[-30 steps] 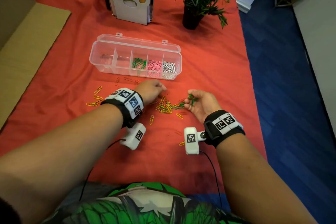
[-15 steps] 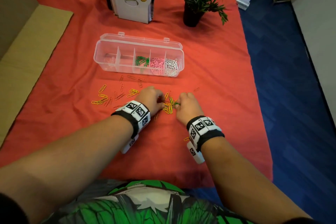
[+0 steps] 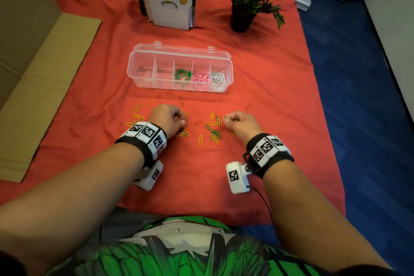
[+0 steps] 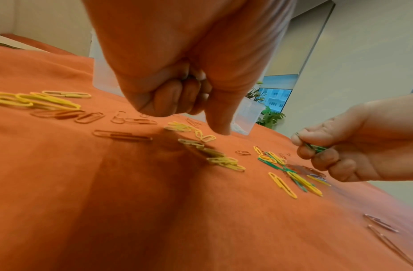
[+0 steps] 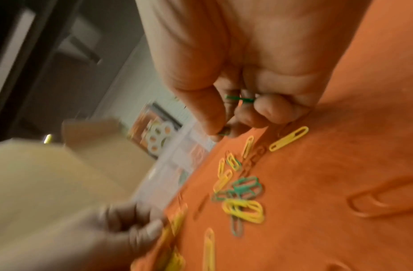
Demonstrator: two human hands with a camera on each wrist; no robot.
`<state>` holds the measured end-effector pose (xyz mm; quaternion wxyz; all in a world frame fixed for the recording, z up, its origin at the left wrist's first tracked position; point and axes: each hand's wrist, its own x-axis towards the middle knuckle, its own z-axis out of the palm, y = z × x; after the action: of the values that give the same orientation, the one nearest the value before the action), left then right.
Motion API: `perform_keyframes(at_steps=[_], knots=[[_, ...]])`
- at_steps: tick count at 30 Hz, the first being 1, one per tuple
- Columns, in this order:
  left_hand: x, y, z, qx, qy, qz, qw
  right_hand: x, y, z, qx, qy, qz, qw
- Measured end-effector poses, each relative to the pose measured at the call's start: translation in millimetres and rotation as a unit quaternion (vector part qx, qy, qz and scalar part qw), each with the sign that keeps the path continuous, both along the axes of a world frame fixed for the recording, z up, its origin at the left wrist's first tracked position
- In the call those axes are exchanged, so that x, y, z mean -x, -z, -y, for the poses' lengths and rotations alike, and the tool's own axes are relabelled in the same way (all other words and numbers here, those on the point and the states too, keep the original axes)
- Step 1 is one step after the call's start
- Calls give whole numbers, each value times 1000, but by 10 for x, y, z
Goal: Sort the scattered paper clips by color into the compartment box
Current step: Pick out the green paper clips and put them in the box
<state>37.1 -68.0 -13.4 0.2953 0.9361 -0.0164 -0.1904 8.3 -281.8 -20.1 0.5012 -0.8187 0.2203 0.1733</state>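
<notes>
Red-cloth bench: compartment box w/ green, pink, white clips; right hand grip pinching green clips; left hand curled, contents unclear

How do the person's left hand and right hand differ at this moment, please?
The right hand pinches green paper clips in its fingertips; the left hand is curled with its thumb pointing down, and any clip inside is hidden. The left hand is over yellow clips, the right hand beside the mixed green-and-yellow pile. Both wear marker wristbands.
</notes>
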Motion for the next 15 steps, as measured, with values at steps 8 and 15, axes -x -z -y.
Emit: perform_keyframes(at_steps=[8, 15], knots=[[80, -85, 175, 24, 93, -18, 995, 116, -97, 29, -276, 138, -49, 950], [75, -10, 470, -92, 226, 37, 969, 210, 53, -80, 154, -110, -1, 982]])
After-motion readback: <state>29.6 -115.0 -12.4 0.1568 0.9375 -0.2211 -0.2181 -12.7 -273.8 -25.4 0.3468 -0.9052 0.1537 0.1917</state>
